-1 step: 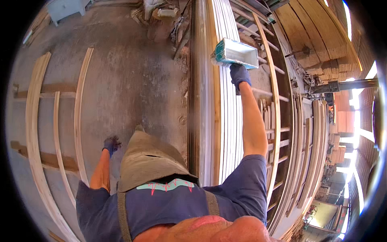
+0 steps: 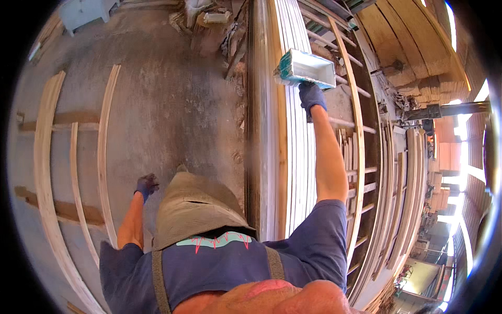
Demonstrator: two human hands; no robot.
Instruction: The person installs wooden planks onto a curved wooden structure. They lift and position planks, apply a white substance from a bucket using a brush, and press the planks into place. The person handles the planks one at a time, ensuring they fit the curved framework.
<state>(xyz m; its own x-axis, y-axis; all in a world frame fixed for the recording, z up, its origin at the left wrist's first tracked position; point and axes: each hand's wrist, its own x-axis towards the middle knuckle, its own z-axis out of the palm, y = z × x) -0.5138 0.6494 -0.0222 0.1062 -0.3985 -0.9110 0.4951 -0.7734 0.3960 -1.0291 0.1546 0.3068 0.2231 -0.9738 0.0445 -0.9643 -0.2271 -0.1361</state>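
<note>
My right hand [image 2: 312, 96], in a dark glove at the end of an outstretched arm, is closed on the near side of a box-shaped trough [image 2: 285, 70]. The trough is white inside, with teal and white smears on its outer wall. It rests on or just over a row of long white strips [image 2: 299, 172] lying side by side; contact is hard to judge. My left hand [image 2: 147, 184], also gloved, hangs low beside the brown apron [image 2: 196, 204]. Its fingers are loosely bent and partly apart, with nothing seen in them.
Pale boards [image 2: 46, 136] lie across supports at the left. A slatted wooden rack [image 2: 357, 125] runs along the strips' right side, with more stacked lengths [image 2: 410, 193] beyond. Large stacked panels [image 2: 413, 36] stand at far right. A light blue cabinet [image 2: 83, 14] is at far left.
My left hand has risen very slightly. The right hand and the trough stay in place.
</note>
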